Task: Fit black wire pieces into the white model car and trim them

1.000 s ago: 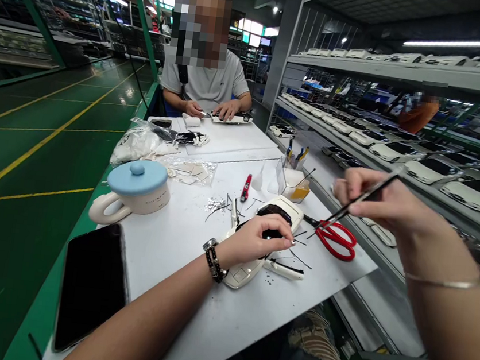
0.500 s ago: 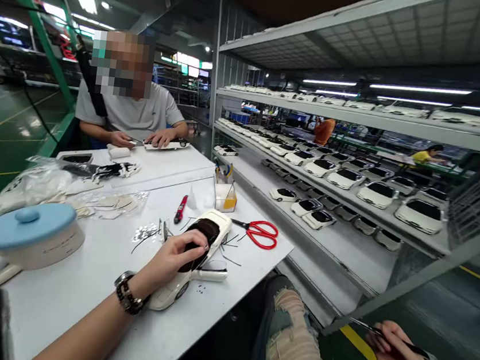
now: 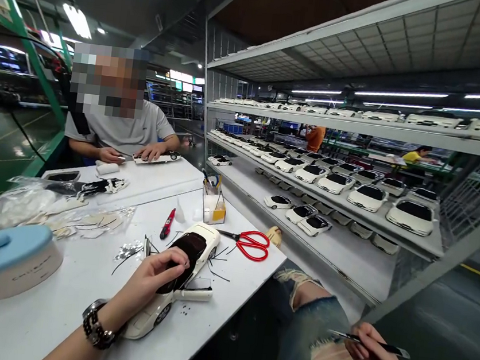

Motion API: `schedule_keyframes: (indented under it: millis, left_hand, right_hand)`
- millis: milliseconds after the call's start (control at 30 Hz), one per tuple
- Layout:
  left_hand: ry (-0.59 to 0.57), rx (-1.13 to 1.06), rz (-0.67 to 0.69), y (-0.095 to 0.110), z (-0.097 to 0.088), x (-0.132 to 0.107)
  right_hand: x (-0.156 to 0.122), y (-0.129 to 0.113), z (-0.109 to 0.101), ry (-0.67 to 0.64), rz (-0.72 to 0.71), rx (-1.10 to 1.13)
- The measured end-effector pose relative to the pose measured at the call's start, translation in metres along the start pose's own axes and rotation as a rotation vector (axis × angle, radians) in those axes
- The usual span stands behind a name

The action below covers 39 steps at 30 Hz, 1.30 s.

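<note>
A white model car (image 3: 201, 238) with a dark roof and an open door (image 3: 194, 291) sits on the white table. My left hand (image 3: 159, 269) rests over its roof, thumb and fingertips pinched together. Whatever is between those fingertips is too small to name. Away from the table, above my knee, my right hand (image 3: 370, 348) is closed around slim black tweezers (image 3: 389, 348), their pointed metal tip toward the left. Thin black strips (image 3: 219, 270) and tiny dark bits (image 3: 184, 311) lie beside the car.
Red-handled scissors (image 3: 253, 245), a red cutter (image 3: 168, 224) and a clear tool holder (image 3: 214, 207) lie beyond the car. A blue-lidded pot (image 3: 25, 271) stands left. A co-worker (image 3: 119, 131) sits across, hands on another car. Rack shelves (image 3: 344, 255) at right bear many white cars.
The view has shifted, so the table and car appear further left and lower. My right hand with the tweezers has moved left, over my leg. My left hand stays pinched at the car's roof.
</note>
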<state>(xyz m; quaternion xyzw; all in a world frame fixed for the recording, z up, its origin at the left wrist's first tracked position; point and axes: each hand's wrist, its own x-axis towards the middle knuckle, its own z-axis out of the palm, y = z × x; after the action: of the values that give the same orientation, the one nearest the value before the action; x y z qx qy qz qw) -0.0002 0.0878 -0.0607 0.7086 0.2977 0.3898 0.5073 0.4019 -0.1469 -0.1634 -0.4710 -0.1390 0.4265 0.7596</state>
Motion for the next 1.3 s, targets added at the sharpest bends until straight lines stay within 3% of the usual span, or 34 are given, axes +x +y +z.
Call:
schedule_keyframes:
  millis: [233,400,533,667,800,900,1000,1300]
  left_hand:
    - [-0.012,-0.032,0.028,0.005,0.003,-0.002]
    - [-0.025,-0.027,0.030,0.005,0.005,-0.003]
    - [-0.009,-0.004,0.032,0.003,0.009,-0.006]
    - [0.032,0.084,0.096,0.003,0.014,-0.010]
    - [0.037,0.178,0.163,0.005,0.017,-0.012]
    - [0.060,0.198,0.179,0.007,0.018,-0.014]
    - [0.064,0.209,0.196,0.008,0.018,-0.014]
    - [0.061,0.201,0.224,0.008,0.019,-0.013]
  right_hand:
    - [0.014,0.014,0.017,-0.022,0.131,-0.014]
    - [0.032,0.029,0.046,-0.121,0.171,-0.047]
    - [0.039,0.043,0.093,-0.184,0.111,-0.083]
    - [0.023,0.052,0.156,-0.341,-0.005,-0.151]
    - [-0.003,0.059,0.211,-0.574,-0.274,-0.228]
    - [-0.017,0.065,0.237,-0.705,-0.472,-0.244]
    - [-0.022,0.072,0.249,-0.752,-0.559,-0.215]
    - [-0.030,0.073,0.257,-0.685,-0.615,-0.253]
